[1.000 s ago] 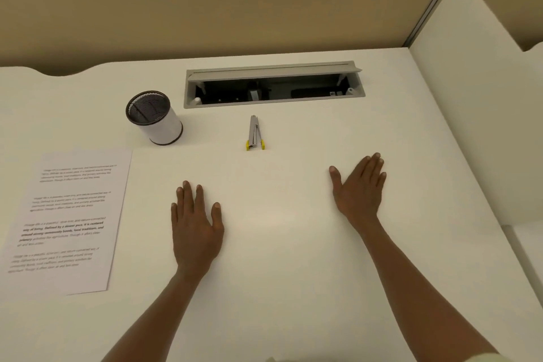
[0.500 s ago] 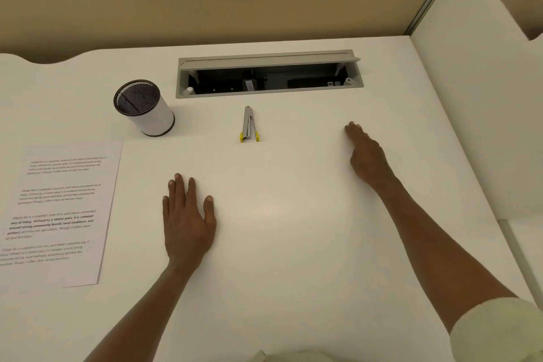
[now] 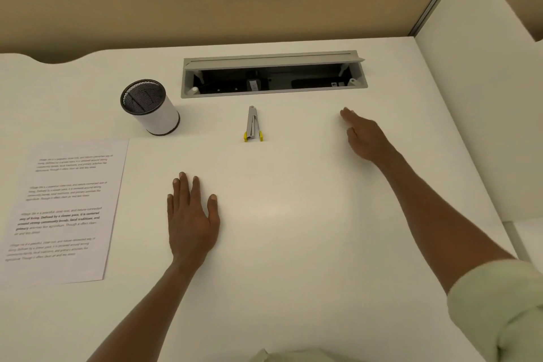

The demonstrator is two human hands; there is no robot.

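Note:
My left hand (image 3: pixel 192 216) lies flat, palm down, on the white desk (image 3: pixel 293 244), fingers straight and slightly spread. My right hand (image 3: pixel 363 134) reaches forward at the desk's right side with fingers extended, holding nothing; its palm faces left and down. A small metal stapler with yellow tips (image 3: pixel 252 125) lies between the hands, farther back, touched by neither. A printed paper sheet (image 3: pixel 63 210) lies flat to the left of my left hand.
A white cylindrical pen cup with a black mesh inside (image 3: pixel 150 107) stands at the back left. An open grey cable tray (image 3: pixel 273 76) is recessed in the desk behind the stapler. A white partition (image 3: pixel 482 91) bounds the right side.
My right hand left its flat resting place and moved forward and right, turning on edge. The left hand stayed put. The camera view shifted slightly.

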